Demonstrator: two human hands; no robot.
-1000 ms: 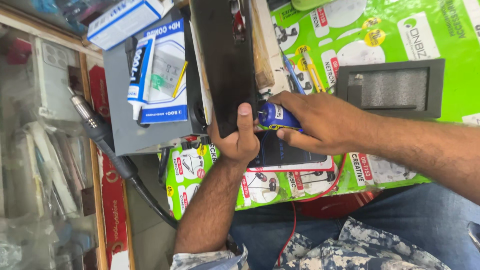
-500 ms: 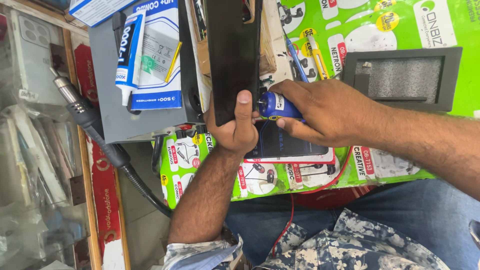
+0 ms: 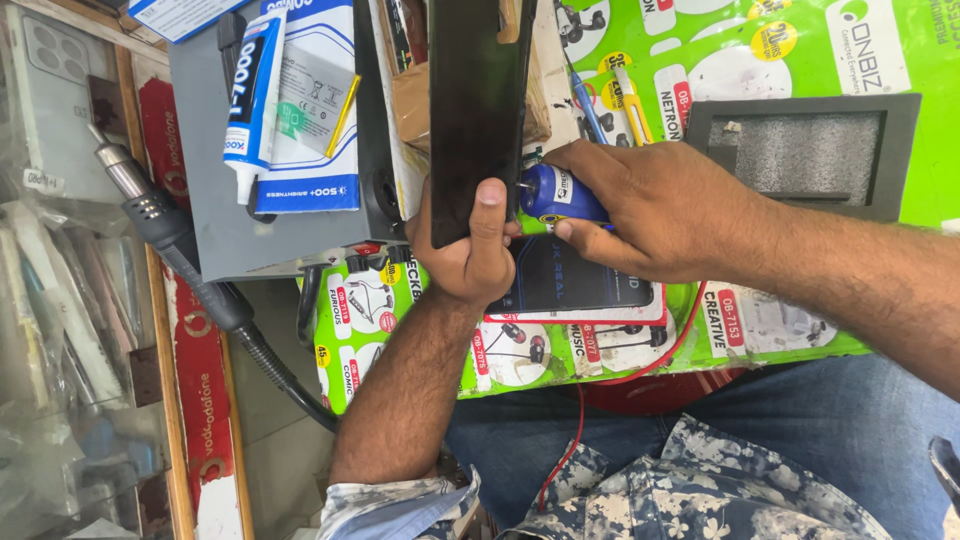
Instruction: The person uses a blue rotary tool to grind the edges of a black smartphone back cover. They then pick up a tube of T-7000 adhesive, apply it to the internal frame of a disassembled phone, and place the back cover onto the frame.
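My left hand (image 3: 466,250) grips the near end of a long black flat device (image 3: 477,100), thumb pressed on its dark face. My right hand (image 3: 650,210) is closed around a blue-handled tool (image 3: 556,194), its tip meeting the device's right edge beside my left thumb. Under both hands a dark phone (image 3: 575,283) lies flat on the green printed mat (image 3: 760,60).
A grey box (image 3: 215,230) at the left carries a white carton (image 3: 310,100) and a glue tube (image 3: 250,100). A hot-air wand with black hose (image 3: 180,250) hangs at the left. A grey foam tray (image 3: 810,150) sits at the right; loose tools (image 3: 600,100) lie beyond my hands.
The view has shifted slightly and drawn closer. Both hands keep their grip in the same place on the black device and the blue tool.
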